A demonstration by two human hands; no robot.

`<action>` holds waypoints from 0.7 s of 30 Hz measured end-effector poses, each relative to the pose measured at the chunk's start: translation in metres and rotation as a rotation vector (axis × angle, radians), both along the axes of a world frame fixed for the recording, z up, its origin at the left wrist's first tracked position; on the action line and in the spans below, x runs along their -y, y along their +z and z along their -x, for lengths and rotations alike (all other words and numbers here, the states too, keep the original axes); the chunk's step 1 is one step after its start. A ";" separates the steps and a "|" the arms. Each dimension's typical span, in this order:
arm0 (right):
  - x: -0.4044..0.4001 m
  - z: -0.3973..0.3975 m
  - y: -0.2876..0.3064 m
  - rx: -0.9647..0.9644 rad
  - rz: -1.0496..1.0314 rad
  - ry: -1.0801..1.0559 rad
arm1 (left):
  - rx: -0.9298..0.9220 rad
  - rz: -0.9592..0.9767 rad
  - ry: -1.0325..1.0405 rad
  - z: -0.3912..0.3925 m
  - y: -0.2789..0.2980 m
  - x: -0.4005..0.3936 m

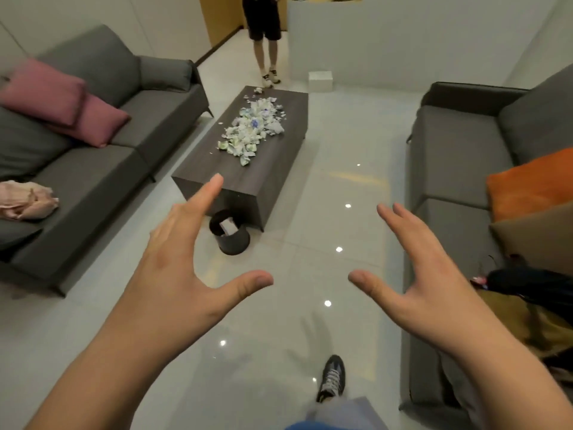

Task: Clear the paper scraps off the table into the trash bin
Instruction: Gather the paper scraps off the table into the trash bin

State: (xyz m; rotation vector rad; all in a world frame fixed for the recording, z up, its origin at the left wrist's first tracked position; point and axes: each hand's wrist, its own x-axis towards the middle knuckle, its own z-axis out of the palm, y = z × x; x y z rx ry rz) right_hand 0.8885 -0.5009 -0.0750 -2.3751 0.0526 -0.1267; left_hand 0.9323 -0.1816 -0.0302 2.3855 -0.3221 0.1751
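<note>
Both hands raised in front of the body, well short of the work: left hand (173, 259) spread wide, fingers fanned and thumb out, nothing in it; right hand (424, 274) likewise splayed and bare, palm turned inward toward its partner. No contact with anything yet.

Heap of crumpled white paper scraps with blue and green print (252, 128) lying along the middle and far half of the low dark wood-grain bench (273, 175), a few stray bits scattered at the far end and left edge; near end of the bench bare. Small round black trash bin (230, 232) standing on the glossy pale tiled floor (325, 212), just beside the bench's near left corner, mouth open upward, something white already inside. Grey fabric sofas either side, the left one (102, 169) with pink cushions; another person's legs (263, 57) beyond the far end of the bench.

Step in hand, by judgement: approach only, clearing not begun, whole heap still on top. Next move likely a walk forward to the near end, then a reach over the bare surface to gather or sweep scraps toward the corner above the bin; light loose pieces apt to scatter, so cupped hands and a slow drag advisable.
</note>
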 end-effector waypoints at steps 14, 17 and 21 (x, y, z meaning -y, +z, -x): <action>0.052 -0.328 0.038 0.080 0.030 0.140 | 0.050 -0.013 0.223 -0.261 0.006 0.045; 0.054 -0.388 0.025 0.065 0.059 0.165 | 0.029 -0.041 0.201 -0.340 -0.012 0.051; 0.067 -0.463 0.017 0.069 0.128 0.122 | 0.022 -0.026 0.078 -0.464 -0.024 0.073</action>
